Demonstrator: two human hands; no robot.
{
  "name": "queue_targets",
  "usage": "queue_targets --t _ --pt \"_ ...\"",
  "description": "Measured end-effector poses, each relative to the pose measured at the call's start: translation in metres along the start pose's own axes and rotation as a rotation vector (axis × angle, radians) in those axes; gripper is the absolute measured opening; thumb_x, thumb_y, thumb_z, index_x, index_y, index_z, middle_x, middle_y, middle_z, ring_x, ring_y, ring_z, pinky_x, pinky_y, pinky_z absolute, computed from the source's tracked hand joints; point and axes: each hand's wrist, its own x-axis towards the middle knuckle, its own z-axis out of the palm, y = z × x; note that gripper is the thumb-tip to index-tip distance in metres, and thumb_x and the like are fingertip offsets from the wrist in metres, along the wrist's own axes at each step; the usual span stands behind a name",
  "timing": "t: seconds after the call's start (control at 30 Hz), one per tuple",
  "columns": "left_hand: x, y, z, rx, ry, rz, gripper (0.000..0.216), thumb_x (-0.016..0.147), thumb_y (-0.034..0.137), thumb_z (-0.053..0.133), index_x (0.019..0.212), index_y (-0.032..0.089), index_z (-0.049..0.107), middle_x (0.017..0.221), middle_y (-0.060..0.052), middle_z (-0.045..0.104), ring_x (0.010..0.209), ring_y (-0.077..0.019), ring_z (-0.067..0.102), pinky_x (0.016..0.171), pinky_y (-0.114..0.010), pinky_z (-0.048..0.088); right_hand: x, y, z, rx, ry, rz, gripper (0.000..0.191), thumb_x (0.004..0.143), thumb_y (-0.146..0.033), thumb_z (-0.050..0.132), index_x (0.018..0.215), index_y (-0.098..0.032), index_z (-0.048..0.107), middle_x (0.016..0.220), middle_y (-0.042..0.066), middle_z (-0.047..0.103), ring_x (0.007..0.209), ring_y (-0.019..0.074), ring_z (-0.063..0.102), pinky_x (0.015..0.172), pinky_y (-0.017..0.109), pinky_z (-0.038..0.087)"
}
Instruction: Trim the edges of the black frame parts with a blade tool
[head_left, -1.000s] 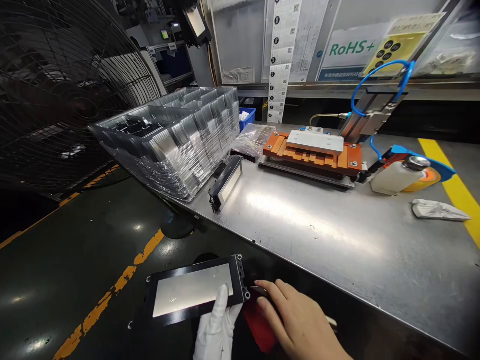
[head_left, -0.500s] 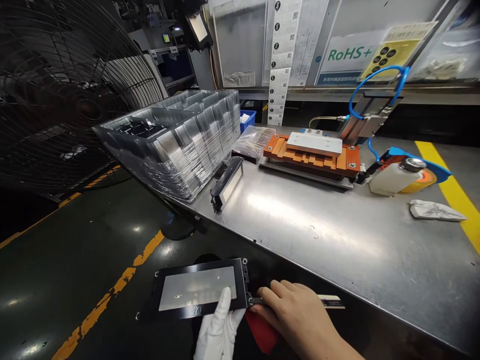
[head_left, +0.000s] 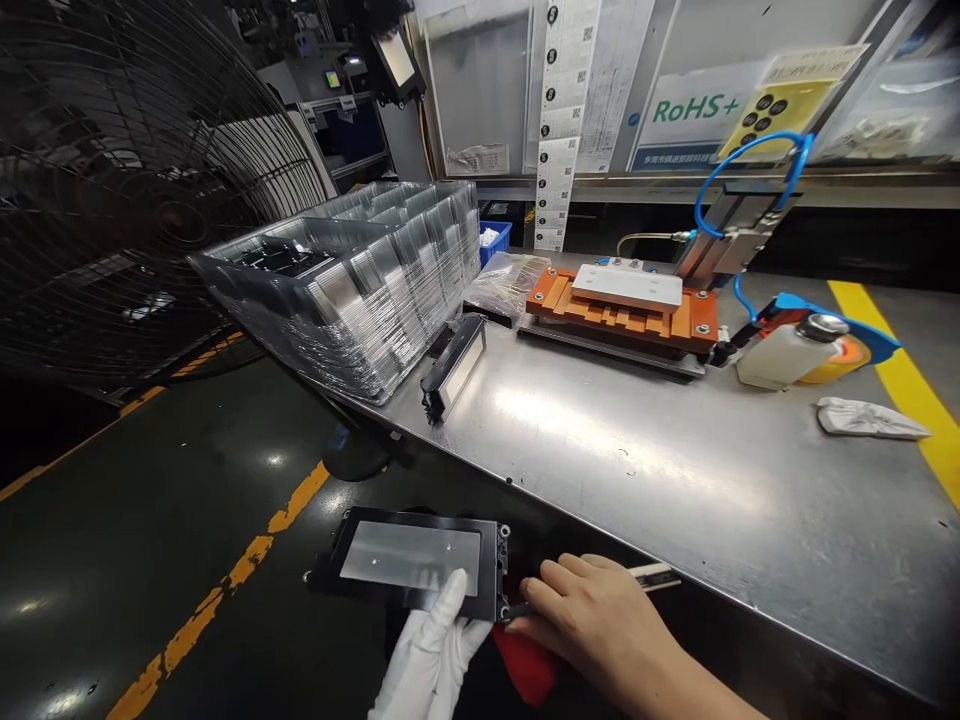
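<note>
My left hand [head_left: 431, 655], in a white glove, grips a black rectangular frame with a shiny silver panel [head_left: 412, 560] by its near edge, holding it below the table's front edge. My bare right hand [head_left: 592, 625] is closed around a thin tool [head_left: 651, 575] whose tip touches the frame's right end. A red object [head_left: 525, 665] shows under both hands.
A steel table [head_left: 675, 470] carries a tall stack of clear plastic trays [head_left: 352, 280], another black frame [head_left: 454, 368] leaning against it, an orange fixture with a white plate [head_left: 622, 305], a white bottle [head_left: 791, 350], a white cloth [head_left: 866, 418]. A large fan [head_left: 112, 170] stands at left.
The frame has tilted flatter and shifted slightly right. My right hand closed on the thin tool and brought its tip to the frame's right end.
</note>
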Motion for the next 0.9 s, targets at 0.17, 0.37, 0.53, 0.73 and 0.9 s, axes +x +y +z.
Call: queue_targets --t 0.17,0.37,0.53,0.73,0.9 --pt "0.0 0.008 -0.001 0.026 -0.114 -0.092 0.013 0.09 0.017 0.063 0.092 0.009 0.073 0.094 -0.009 0.075 0.086 -0.0173 0.071 0.075 -0.025 0.063 -0.004 0.004 0.0 0.027 0.068 -0.026 0.043 0.099 -0.051 0.037 0.068 -0.024 0.049 0.055 -0.006 0.054 0.047 0.0132 0.045 0.049 0.032 0.028" --pt "0.005 0.01 -0.007 0.002 -0.215 -0.174 0.017 0.089 0.018 0.065 0.102 0.009 0.071 0.098 -0.01 0.074 0.095 -0.0201 0.069 0.086 -0.03 0.06 -0.007 0.006 0.001 0.058 0.068 -0.057 0.047 0.097 -0.056 0.037 0.066 -0.023 0.048 0.053 -0.007 0.052 0.046 0.0125 0.043 0.049 0.031 0.027" --pt "0.011 0.009 -0.015 0.029 -0.262 -0.183 0.014 0.089 0.021 0.066 0.1 0.013 0.071 0.103 -0.01 0.073 0.095 -0.0204 0.07 0.076 -0.027 0.06 -0.006 0.005 0.001 0.088 0.096 -0.061 0.049 0.096 -0.058 0.036 0.064 -0.023 0.047 0.051 -0.007 0.051 0.044 0.0119 0.042 0.048 0.031 0.026" --pt "0.007 0.006 -0.011 -0.09 -0.227 -0.182 0.022 0.087 0.019 0.068 0.108 0.011 0.07 0.107 -0.009 0.072 0.104 -0.0222 0.068 0.088 -0.029 0.059 -0.005 0.003 0.0 0.115 0.113 0.042 0.051 0.093 -0.064 0.035 0.068 -0.024 0.054 0.053 -0.006 0.054 0.046 0.0114 0.048 0.05 0.029 0.031" --pt "0.003 -0.004 -0.013 0.03 -0.116 -0.061 0.023 0.089 0.029 0.065 0.108 0.016 0.069 0.111 -0.011 0.072 0.108 -0.0263 0.066 0.093 -0.042 0.059 -0.004 0.005 -0.002 0.104 0.142 0.064 0.053 0.095 -0.061 0.032 0.064 -0.023 0.052 0.051 -0.006 0.053 0.044 0.0106 0.046 0.048 0.028 0.031"
